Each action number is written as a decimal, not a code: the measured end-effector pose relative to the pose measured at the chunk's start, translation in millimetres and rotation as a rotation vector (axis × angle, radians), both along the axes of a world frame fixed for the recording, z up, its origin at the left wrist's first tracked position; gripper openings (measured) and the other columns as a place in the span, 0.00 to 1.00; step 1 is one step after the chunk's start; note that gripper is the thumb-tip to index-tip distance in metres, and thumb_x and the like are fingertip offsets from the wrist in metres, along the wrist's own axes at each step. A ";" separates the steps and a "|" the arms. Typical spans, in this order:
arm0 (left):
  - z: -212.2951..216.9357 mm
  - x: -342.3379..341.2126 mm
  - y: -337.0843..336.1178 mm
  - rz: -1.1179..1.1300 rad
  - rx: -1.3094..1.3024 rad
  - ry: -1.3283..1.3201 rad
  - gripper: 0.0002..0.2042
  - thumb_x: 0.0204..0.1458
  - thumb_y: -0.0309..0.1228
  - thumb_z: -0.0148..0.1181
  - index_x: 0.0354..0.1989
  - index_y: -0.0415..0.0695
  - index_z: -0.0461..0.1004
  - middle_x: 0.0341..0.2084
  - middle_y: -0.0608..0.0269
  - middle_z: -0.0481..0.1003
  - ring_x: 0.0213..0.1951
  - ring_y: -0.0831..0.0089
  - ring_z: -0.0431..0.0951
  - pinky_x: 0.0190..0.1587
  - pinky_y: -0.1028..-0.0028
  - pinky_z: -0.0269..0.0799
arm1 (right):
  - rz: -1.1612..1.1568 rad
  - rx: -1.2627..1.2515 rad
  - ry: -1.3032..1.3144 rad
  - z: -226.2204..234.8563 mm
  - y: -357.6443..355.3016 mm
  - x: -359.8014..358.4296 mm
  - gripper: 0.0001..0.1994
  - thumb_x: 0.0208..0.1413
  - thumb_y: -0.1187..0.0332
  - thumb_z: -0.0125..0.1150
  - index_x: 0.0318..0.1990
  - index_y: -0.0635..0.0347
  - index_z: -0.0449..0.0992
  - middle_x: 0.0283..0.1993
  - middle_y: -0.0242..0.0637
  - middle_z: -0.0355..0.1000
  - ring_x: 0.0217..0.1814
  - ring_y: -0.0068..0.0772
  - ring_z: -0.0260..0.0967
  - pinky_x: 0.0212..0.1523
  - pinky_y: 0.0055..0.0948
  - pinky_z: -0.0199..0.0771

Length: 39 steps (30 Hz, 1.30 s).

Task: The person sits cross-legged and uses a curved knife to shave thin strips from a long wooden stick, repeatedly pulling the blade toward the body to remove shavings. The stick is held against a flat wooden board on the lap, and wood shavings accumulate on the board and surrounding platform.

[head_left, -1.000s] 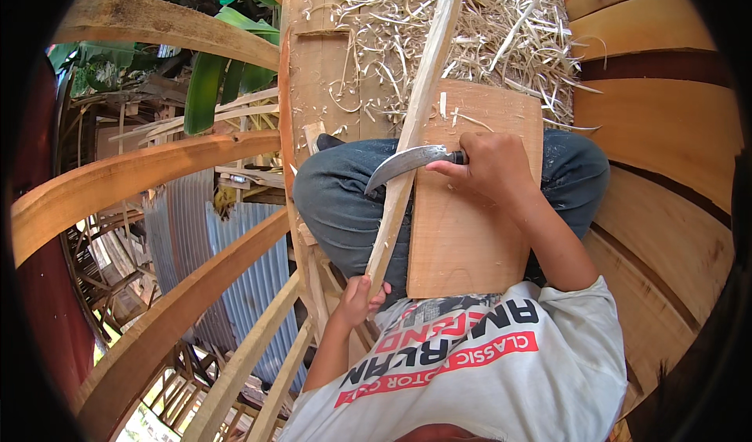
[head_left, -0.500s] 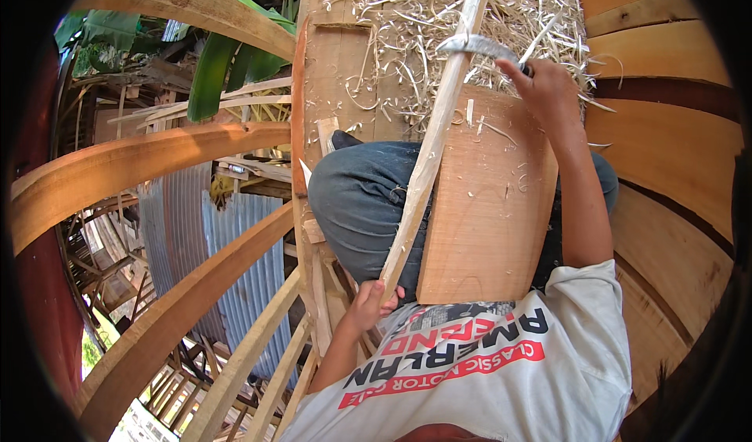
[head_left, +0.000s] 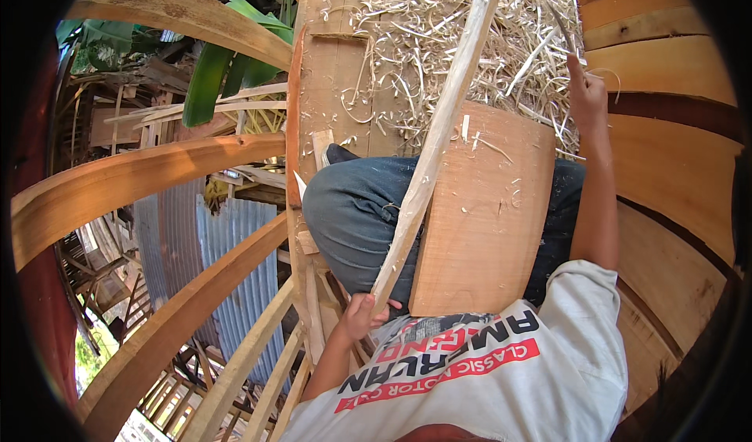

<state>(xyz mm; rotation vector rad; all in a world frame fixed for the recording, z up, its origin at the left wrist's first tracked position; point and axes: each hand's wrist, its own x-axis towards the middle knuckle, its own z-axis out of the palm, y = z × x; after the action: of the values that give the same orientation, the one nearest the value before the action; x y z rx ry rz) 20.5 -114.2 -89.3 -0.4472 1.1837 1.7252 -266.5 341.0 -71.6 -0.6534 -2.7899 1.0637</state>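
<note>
A long, pale, roughly shaved wooden stick (head_left: pixel 442 128) slants across my left thigh, from my lap up past the top of the view. Around its lower end my left hand (head_left: pixel 362 317) is closed. My right hand (head_left: pixel 589 97) is raised off to the right, apart from the stick, gripping a knife (head_left: pixel 562 28) whose curved blade points up and away, seen nearly edge-on. The knife's handle is hidden in my fist. Across my lap lies a broad wooden board (head_left: pixel 486 215), its far end angled toward the shavings, with a few chips on it.
Curled wood shavings (head_left: pixel 415 58) cover the plank floor (head_left: pixel 329 89) ahead of me. Curved hull-like planks (head_left: pixel 666 152) rise close on my right. On the left stand bent wooden ribs (head_left: pixel 149 160), with corrugated metal sheets (head_left: pixel 235 269) and stacked scrap wood beyond them.
My right hand and the knife have moved right, lifting the blade away from the stick it was touching. My left hand still grips the stick, whose upper end has shifted slightly right.
</note>
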 end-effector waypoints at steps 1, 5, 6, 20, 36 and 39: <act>0.7 1.1 1.4 0.003 -0.014 0.004 0.41 0.56 0.63 0.37 0.38 0.25 0.70 0.15 0.71 0.61 0.16 0.85 0.56 0.20 0.82 0.54 | 0.048 -0.017 0.005 8.9 -29.4 25.9 0.39 0.53 0.36 0.53 0.13 0.71 0.64 0.10 0.35 0.51 0.15 0.25 0.49 0.18 0.36 0.53; 8.1 1.0 7.6 0.003 -0.096 0.092 0.40 0.57 0.62 0.36 0.36 0.27 0.71 0.14 0.71 0.60 0.16 0.84 0.57 0.22 0.81 0.57 | 0.392 0.098 -0.218 39.0 -116.7 104.7 0.32 0.48 0.39 0.59 0.17 0.67 0.74 0.12 0.48 0.64 0.16 0.47 0.66 0.20 0.39 0.64; 9.8 1.0 10.2 0.000 -0.126 0.103 0.39 0.58 0.62 0.36 0.35 0.27 0.72 0.13 0.71 0.59 0.16 0.84 0.57 0.22 0.81 0.58 | 0.467 0.087 -0.221 39.3 -126.6 117.8 0.32 0.47 0.38 0.59 0.17 0.66 0.75 0.12 0.46 0.66 0.17 0.47 0.69 0.20 0.38 0.67; 16.1 18.9 53.1 -0.023 -0.687 0.608 0.22 0.61 0.43 0.44 0.27 0.33 0.69 0.15 0.44 0.68 0.22 0.47 0.74 0.24 0.61 0.65 | 0.628 0.365 -0.075 31.9 -138.8 129.3 0.36 0.41 0.30 0.55 0.11 0.61 0.71 0.10 0.42 0.66 0.13 0.43 0.67 0.16 0.34 0.66; 15.5 15.8 51.4 -0.024 -0.662 0.633 0.19 0.60 0.41 0.48 0.27 0.34 0.66 0.16 0.37 0.68 0.25 0.37 0.72 0.25 0.55 0.64 | 0.615 0.574 0.039 24.3 -125.8 101.2 0.33 0.37 0.33 0.63 0.14 0.59 0.67 0.11 0.37 0.63 0.13 0.37 0.65 0.17 0.32 0.64; 14.5 16.4 50.4 -0.030 -0.661 0.628 0.19 0.59 0.41 0.49 0.27 0.34 0.65 0.16 0.37 0.68 0.25 0.37 0.72 0.25 0.56 0.65 | 0.577 0.677 0.119 17.6 -117.6 89.0 0.35 0.40 0.30 0.58 0.11 0.58 0.66 0.08 0.35 0.61 0.10 0.34 0.62 0.13 0.30 0.62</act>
<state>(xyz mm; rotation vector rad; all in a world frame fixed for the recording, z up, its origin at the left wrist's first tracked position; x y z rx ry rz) 36.9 -63.9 -74.9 -0.2644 2.2210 1.4496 -177.5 223.3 -54.0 0.2900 -2.9983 0.1172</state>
